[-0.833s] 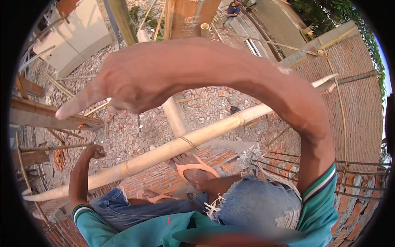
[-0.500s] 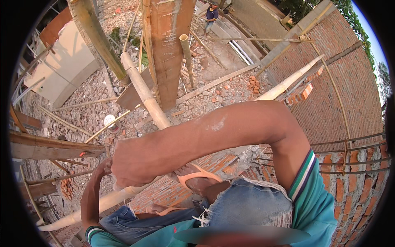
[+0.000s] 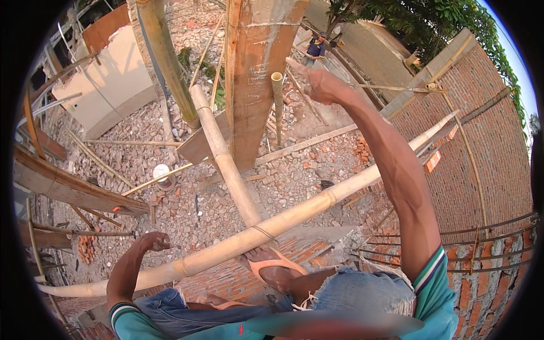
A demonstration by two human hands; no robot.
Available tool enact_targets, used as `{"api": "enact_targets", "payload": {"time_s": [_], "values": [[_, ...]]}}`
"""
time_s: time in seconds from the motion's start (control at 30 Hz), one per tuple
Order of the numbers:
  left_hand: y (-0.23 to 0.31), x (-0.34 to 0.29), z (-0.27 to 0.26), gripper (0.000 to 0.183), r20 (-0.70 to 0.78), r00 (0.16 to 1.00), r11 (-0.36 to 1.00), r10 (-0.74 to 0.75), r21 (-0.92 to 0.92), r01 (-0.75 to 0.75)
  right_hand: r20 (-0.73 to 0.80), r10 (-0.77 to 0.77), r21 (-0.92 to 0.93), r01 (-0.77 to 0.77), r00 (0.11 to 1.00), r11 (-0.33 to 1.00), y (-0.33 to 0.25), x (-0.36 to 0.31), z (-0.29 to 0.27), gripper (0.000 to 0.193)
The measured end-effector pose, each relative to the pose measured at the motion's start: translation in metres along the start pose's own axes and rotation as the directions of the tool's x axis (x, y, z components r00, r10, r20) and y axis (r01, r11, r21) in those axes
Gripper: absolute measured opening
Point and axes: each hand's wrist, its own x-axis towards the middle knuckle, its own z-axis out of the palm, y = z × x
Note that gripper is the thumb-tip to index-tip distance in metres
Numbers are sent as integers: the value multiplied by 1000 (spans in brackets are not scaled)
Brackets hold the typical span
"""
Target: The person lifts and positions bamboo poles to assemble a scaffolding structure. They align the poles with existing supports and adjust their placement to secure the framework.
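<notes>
Bamboo pole [image 3: 215,253] slants across the body side of both hands, passing below the right forearm, and neither hand grips it. The right hand [image 3: 323,85] is free, with nothing showing in it: its index finger stretches outward while the other fingers fold, probably to point something out. The left hand [image 3: 156,242] hangs near the pole with its fingers loosely curled, perhaps for balance; whether that curl encloses anything, one cannot tell.

Between the hands, a second pole [image 3: 226,167] meets the first, and a cord [image 3: 264,231] binds the crossing, presumably so that neither slips. Just to the body side of that tie, a foot [image 3: 279,276] in an orange sandal [image 3: 266,263] appears braced over brickwork [image 3: 226,272], which seems to bear the person's weight. Left of the right hand stand a short upright bamboo [image 3: 277,102] and a boarded column [image 3: 258,73]. Beyond that hand, farther off, is a co-worker in a dark shirt [image 3: 316,50]. Past the left hand, a white bucket [image 3: 163,175] sits on rubble [image 3: 311,175].
</notes>
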Motion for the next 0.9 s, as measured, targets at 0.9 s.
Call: {"api": "enact_targets", "payload": {"time_s": [0.9], "values": [[4, -6, -4, 40, -152, 987, 981, 41, -182, -69, 796, -147, -19, 268, 587, 963, -84, -106, 160, 57]]}}
